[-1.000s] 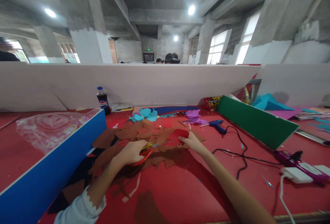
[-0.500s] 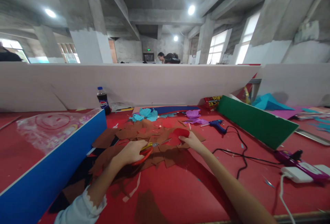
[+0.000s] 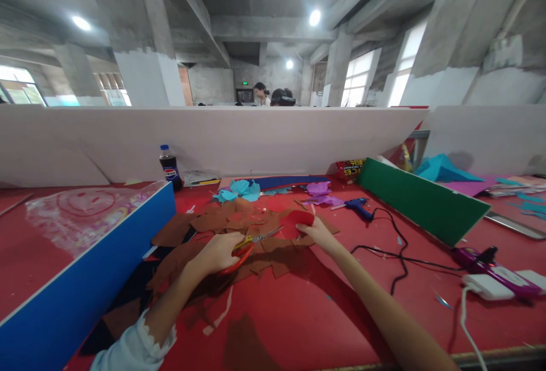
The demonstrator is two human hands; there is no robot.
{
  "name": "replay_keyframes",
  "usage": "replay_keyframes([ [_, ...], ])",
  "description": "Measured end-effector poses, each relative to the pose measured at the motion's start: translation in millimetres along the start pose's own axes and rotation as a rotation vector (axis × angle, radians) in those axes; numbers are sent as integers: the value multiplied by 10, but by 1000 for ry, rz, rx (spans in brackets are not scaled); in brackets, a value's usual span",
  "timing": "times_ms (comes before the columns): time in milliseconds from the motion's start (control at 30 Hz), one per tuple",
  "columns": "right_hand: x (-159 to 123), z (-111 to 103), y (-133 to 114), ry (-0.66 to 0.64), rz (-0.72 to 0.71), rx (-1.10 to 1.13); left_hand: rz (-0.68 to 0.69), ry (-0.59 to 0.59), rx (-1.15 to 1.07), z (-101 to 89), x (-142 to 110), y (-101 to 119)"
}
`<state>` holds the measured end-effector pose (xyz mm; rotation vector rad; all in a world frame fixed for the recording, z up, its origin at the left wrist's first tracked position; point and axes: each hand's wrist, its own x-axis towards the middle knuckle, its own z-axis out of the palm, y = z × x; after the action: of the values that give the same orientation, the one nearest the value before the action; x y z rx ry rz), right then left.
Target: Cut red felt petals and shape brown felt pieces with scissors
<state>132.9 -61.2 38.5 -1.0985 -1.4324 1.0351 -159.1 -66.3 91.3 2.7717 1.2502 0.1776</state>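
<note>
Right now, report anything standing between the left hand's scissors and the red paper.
Nothing visible stands between the scissors in the left hand and the red paper in the right hand; brown paper pieces lie beneath them.

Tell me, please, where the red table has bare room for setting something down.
Mostly bare are the front patch between the brown scraps and the right forearm, and a second patch bordered by that forearm, black cord and white cable. It is crowded around the scissors and beside the blue board.
</note>
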Motion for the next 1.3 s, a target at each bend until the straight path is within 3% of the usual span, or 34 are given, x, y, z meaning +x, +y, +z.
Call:
replay_keyframes([
  [400,24,83,83,62,6,51,-50,-19,53,92,20,-43],
  [633,-22,175,2,93,15,87,-27,-22,44,174,44,-49],
  [1300,-47,164,-69,104,-62,-173,-13,-6,-37,59,-13,10],
])
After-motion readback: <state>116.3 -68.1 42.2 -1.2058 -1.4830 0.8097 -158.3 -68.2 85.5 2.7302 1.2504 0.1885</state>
